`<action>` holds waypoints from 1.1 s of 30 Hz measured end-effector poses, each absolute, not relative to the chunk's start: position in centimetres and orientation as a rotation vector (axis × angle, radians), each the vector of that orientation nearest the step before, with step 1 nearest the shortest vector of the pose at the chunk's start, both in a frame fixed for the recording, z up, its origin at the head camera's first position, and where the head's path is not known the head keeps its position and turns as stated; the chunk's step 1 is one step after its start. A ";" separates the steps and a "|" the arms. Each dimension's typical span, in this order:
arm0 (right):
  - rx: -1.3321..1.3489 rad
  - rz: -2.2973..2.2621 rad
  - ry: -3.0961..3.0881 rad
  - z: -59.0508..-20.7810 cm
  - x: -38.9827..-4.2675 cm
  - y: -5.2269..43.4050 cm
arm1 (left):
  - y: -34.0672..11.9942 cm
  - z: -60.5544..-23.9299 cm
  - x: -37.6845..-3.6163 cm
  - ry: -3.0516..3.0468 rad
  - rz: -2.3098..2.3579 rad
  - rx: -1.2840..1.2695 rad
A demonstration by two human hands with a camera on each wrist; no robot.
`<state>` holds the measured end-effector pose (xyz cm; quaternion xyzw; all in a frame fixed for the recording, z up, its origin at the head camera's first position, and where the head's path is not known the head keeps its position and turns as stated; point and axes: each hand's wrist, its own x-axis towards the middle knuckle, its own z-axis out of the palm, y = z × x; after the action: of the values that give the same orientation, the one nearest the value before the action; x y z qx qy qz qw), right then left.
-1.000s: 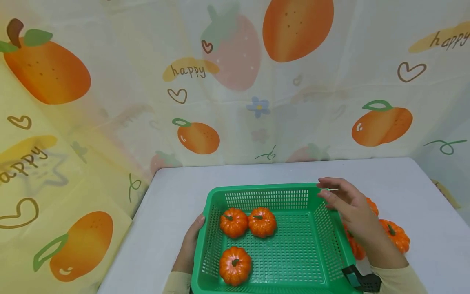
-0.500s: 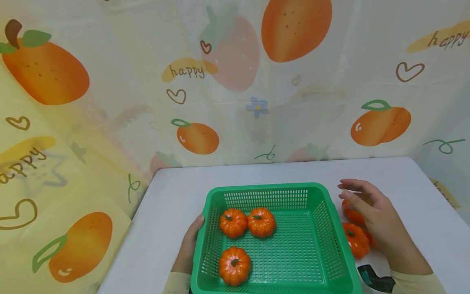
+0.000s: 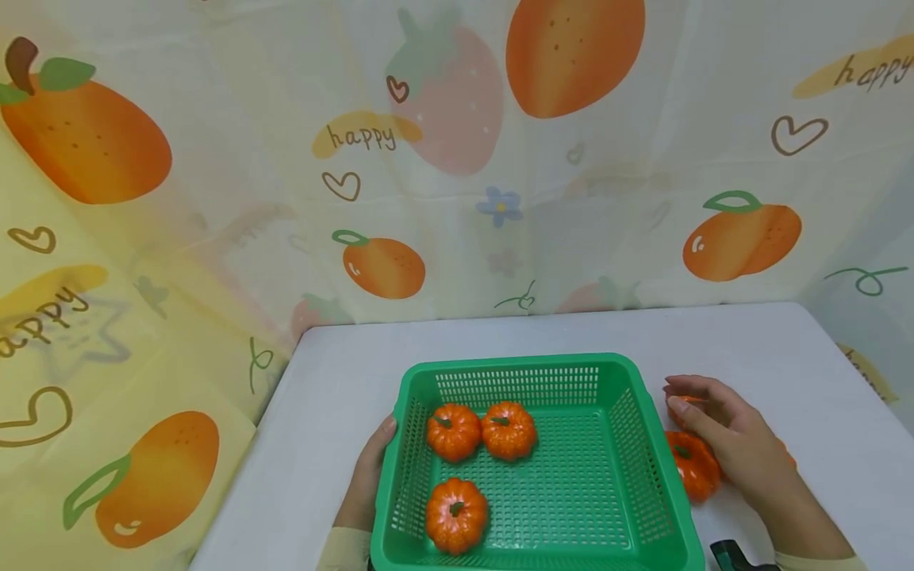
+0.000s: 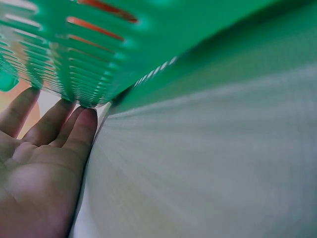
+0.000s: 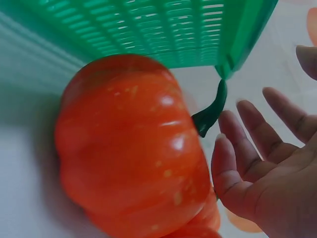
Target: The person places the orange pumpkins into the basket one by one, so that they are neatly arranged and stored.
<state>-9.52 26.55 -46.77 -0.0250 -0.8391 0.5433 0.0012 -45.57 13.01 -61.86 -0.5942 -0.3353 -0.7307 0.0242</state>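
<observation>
I've got the R hand (image 3: pixel 739 440) curved over the far pumpkin (image 3: pixel 697 405), just R of the green basket (image 3: pixel 514 361); its fingers are bent a bit & apart, thumb held off from them, pinching nothing; can't tell if any tip touches, since the hand hides most of that pumpkin. L hand (image 3: pixel 370 469) has fairly straight fingers, slightly apart, tips against the basket's outer L wall.

Step in hand, I'd judge, is getting hold of the far pumpkin; to do it well I'd sink the fingertips lower down its far side, thumb opp., & close below the widest part, as the ribbed skin looks glossy & prob. slips; I'd watch the near pumpkin (image 3: pixel 693 469), close by the basket's R wall, so the palm doesn't shove it; then lift straight up, clear of the rim, w/ L hand bracing lightly, no push.

Count: 6 pumpkins visible; 3 in basket, i.e. back-L pumpkin (image 3: pixel 453 433) & back-R pumpkin (image 3: pixel 509 431) side by side, front pumpkin (image 3: pixel 457 517) apart from them; 3 outside on the R, incl. the 3rd pumpkin (image 3: pixel 789 455), only a sliver past the wrist; more may be hidden, can't tell; 1 basket, 2 hands, 1 white table (image 3: pixel 314 412).
</observation>
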 end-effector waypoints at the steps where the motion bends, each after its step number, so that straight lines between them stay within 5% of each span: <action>1: -0.066 1.703 -2.628 -46.9 -9.5 26.6 | 13.2 -62.3 -46.0 -0.966 -2.279 -1.879; 33: -0.171 1.879 -2.707 -49.4 -7.2 25.9 | 12.7 -62.6 -45.4 -1.000 -2.299 -1.898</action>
<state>-7.25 25.94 -49.45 -0.0516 -0.8179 0.5677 -0.0787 -45.39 12.71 -62.64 -0.6035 -0.3180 -0.7312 -0.0015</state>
